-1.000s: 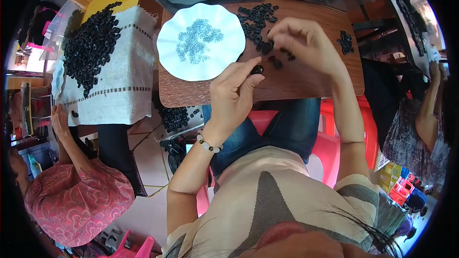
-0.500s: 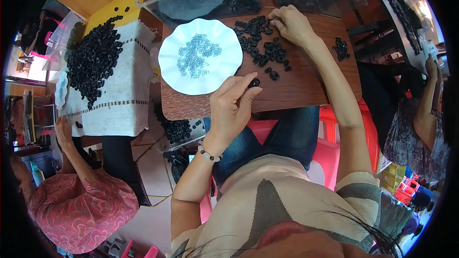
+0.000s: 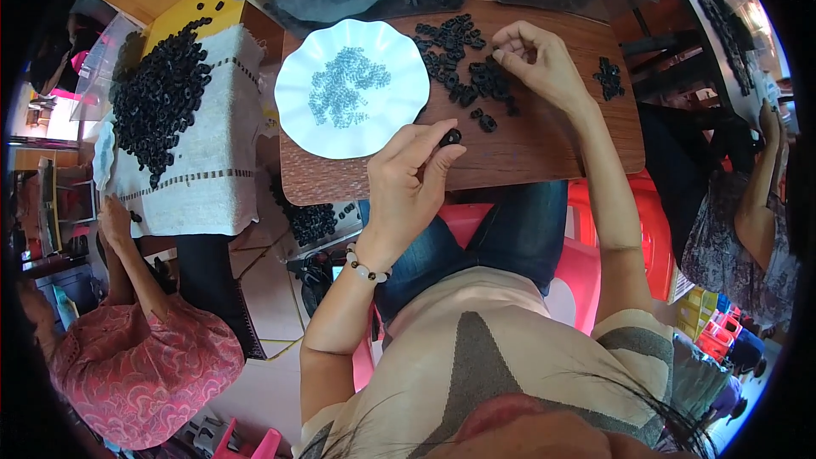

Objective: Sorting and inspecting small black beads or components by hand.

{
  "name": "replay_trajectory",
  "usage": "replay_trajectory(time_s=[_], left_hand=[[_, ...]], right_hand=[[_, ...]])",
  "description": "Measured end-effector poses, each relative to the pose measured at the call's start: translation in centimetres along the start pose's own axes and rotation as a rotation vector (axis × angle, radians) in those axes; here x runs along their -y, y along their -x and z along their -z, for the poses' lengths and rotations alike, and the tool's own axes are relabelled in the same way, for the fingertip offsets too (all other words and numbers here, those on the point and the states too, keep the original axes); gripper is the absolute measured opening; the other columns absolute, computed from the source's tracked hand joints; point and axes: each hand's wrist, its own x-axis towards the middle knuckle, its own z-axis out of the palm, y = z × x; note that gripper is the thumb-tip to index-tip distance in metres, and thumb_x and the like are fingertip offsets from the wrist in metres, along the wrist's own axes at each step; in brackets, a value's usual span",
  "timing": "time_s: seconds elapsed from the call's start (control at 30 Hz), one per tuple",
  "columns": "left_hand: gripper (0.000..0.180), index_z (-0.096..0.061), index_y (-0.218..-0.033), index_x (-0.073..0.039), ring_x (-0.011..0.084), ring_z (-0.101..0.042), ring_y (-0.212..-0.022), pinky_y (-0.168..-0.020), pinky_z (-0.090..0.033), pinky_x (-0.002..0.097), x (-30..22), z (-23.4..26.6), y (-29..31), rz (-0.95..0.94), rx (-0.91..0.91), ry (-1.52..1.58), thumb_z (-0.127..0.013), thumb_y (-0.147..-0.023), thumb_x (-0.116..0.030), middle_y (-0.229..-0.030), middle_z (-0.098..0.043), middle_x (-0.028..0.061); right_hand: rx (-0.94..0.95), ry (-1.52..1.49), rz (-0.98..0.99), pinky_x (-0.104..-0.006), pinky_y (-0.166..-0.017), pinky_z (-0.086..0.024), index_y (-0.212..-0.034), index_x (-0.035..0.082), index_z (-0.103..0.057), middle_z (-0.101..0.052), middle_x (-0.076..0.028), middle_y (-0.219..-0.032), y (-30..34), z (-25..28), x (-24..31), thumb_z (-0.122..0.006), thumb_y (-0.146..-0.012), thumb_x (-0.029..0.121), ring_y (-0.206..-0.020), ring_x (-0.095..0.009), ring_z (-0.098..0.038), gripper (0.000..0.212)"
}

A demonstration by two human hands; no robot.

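My left hand (image 3: 410,172), with a beaded bracelet at the wrist, pinches a small black plastic part (image 3: 450,137) between thumb and forefinger, just above the near edge of the brown table (image 3: 544,149). My right hand (image 3: 544,64) hovers at the right side of a loose pile of black parts (image 3: 450,44). Its thumb and forefinger come together; whether a tiny thing sits between them I cannot make out. Left of the pile stands a white scalloped plate (image 3: 293,110) holding many tiny clear pieces (image 3: 347,89).
Clear plastic bins (image 3: 365,0) of black parts stand along the far edge. A small group of black parts (image 3: 609,78) lies at the right. To the left, a cloth-covered table (image 3: 229,119) bears a big black heap (image 3: 161,98) beside a co-worker's hand (image 3: 115,223). Another person sits at right.
My right hand has drawn back from the pile's far side, toward me and slightly right, its fingers lifting. My left hand keeps its pinch on the black part. The view has shifted slightly.
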Motion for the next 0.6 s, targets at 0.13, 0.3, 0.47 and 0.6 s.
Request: replay_trajectory(time_s=[0.13,0.3,0.47,0.6], left_hand=[[0.028,-0.074,-0.116,-0.001,0.0227,-0.065,-0.071,-0.064,-0.052,0.0304,0.5,-0.1,0.0,-0.080,-0.042,-0.026,-0.077,-0.088,-0.002,-0.090,-0.071,0.0141],[0.028,-0.074,-0.115,-0.001,0.0243,-0.068,-0.074,-0.067,-0.053,0.0311,0.3,0.0,0.0,-0.042,-0.027,-0.017,-0.077,-0.088,-0.002,-0.091,-0.072,0.0149],[0.026,-0.074,-0.114,0.000,0.0248,-0.071,-0.077,-0.069,-0.055,0.0310,0.3,-0.1,0.1,-0.022,-0.030,0.008,-0.077,-0.088,-0.001,-0.093,-0.073,0.0153],[0.024,-0.075,-0.112,0.001,0.0250,-0.071,-0.077,-0.069,-0.055,0.0311,0.1,-0.1,0.0,-0.042,-0.039,0.033,-0.076,-0.088,0.000,-0.093,-0.073,0.0156]], right_hand=[[0.052,-0.183,0.002,-0.0266,-0.073,-0.053,-0.111,0.000,-0.075,-0.073,-0.001,-0.092,2.1,0.3,2.4,-0.074,-0.092,0.009,-0.080,-0.005,-0.062,0.021],[0.187,-0.496,-0.104,-0.0220,-0.071,-0.052,-0.112,0.001,-0.076,-0.076,-0.002,-0.095,5.3,-0.5,6.1,-0.075,-0.095,0.014,-0.084,-0.005,-0.067,0.021],[0.267,-0.600,-0.123,-0.0211,-0.073,-0.050,-0.111,0.001,-0.077,-0.077,-0.005,-0.096,7.0,-1.0,7.5,-0.076,-0.095,0.014,-0.087,-0.007,-0.067,0.021],[0.281,-0.645,-0.087,-0.0216,-0.077,-0.052,-0.111,0.000,-0.076,-0.076,-0.005,-0.101,7.5,-1.2,7.8,-0.077,-0.094,0.011,-0.092,-0.008,-0.068,0.020]])
